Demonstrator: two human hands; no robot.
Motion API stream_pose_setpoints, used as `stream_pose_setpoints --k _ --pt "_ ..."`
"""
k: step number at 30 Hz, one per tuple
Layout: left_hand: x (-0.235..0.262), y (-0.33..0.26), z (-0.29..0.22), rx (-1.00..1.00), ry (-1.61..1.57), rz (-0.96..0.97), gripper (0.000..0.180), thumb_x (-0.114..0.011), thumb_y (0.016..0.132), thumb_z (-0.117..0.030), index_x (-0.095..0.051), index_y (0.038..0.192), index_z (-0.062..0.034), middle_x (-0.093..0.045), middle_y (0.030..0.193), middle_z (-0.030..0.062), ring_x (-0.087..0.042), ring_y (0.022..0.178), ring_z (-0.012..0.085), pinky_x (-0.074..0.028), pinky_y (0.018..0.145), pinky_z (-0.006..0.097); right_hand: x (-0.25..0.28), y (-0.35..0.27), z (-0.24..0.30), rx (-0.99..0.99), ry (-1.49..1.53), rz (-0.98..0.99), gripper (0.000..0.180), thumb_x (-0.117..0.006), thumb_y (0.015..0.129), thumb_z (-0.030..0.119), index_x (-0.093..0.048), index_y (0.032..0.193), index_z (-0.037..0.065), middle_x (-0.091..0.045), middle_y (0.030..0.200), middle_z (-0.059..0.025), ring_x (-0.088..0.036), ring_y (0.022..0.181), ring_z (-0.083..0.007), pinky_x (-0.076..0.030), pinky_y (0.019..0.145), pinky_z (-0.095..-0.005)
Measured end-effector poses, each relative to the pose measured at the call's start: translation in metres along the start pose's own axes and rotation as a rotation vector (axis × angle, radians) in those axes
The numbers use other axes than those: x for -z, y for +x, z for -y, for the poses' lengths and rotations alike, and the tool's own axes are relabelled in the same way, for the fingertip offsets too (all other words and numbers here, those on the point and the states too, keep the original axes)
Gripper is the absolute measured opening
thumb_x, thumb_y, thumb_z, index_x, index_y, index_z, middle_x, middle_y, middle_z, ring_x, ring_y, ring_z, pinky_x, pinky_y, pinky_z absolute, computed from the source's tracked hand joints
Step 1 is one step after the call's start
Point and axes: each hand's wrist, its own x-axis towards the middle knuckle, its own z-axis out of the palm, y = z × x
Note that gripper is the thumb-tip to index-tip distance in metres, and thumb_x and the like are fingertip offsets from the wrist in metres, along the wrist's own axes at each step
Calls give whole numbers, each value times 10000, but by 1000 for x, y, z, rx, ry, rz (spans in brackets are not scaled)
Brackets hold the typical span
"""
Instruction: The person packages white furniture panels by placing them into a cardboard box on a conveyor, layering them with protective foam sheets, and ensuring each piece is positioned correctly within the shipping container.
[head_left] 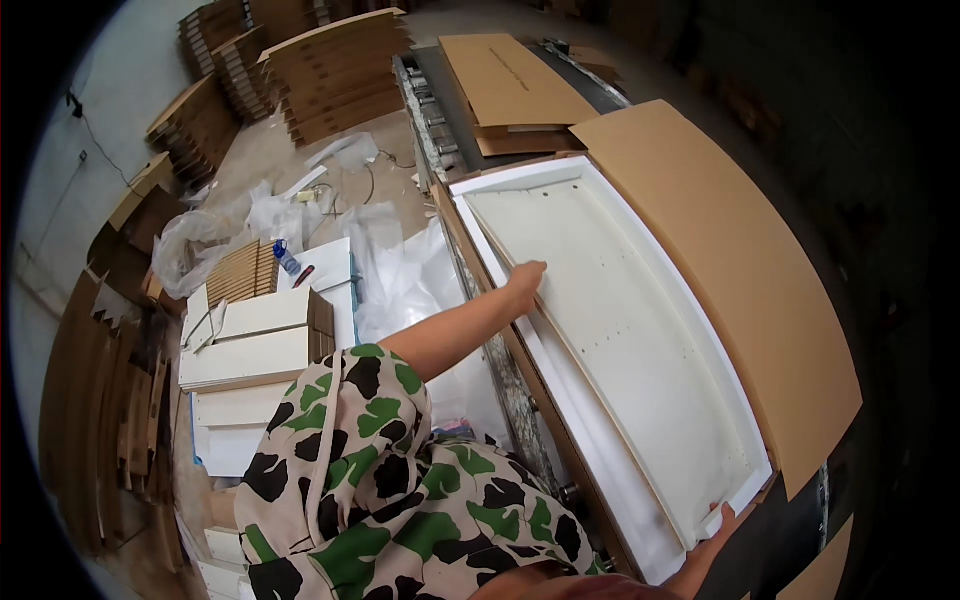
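Note:
A long white panel (620, 330) with small drilled holes lies in an open cardboard carton (602, 508) lined with white foam (683, 282). Its left long edge stands apart from the foam wall, leaving a gap that widens toward me. My left hand (525, 285) is closed over that edge, about a third of the way from the far end. At the near end, my right hand (712, 540) grips the panel's corner, its fingers partly hidden. The carton's brown lid flap (730, 270) is folded out to the right.
The carton rests on a conveyor (435, 130), with another flat carton (510, 80) beyond. On the left stand stacked white boards (250, 350), a blue-capped bottle (286, 257) and a red-and-black tool (304, 276). Plastic sheeting (395, 260) covers floor nearby; cardboard stacks (335, 75) stand behind.

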Motion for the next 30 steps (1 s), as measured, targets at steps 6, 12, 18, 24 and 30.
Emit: stream_pose_setpoints --k 6,12,18,24,30 --pt "-3 -55 -11 -502 886 160 596 -549 821 -369 -402 1234 35 -446 1237 219 -475 1073 289 -397 894 347 37 34 -24 -136 -111 23 286 -605 692 268 -528 839 35 -514 835 -70 -512 829 -220 -434 744 -326" --pt "26 31 -61 -441 1931 429 599 -660 637 -424 -566 1083 -35 -514 1133 219 -494 1059 353 -422 864 400 51 47 -58 -230 -210 30 276 -627 659 236 -554 843 44 -532 778 -69 -528 783 -225 -455 704 -346" --pt "41 68 -100 -324 2169 476 800 -732 532 -469 -485 1189 -84 -550 1077 175 -537 998 326 -444 833 383 25 27 -49 -270 -178 -3 214 -606 684 194 -553 825 41 -518 769 -57 -512 760 -195 -430 706 -314" --pt "-2 85 -76 -568 2217 593 662 -654 672 -478 -501 1153 -49 -530 1125 160 -482 1072 330 -404 886 419 39 35 -48 -156 -218 0 278 -572 704 147 -534 937 0 -533 862 -68 -515 855 -205 -425 759 -311" --pt "-58 92 4 -825 2060 740 503 -506 812 -479 -578 1024 -29 -533 1101 141 -461 1073 316 -353 920 410 25 42 -47 -67 -366 -95 237 -565 724 153 -522 916 21 -531 854 -68 -502 844 -192 -409 763 -297"
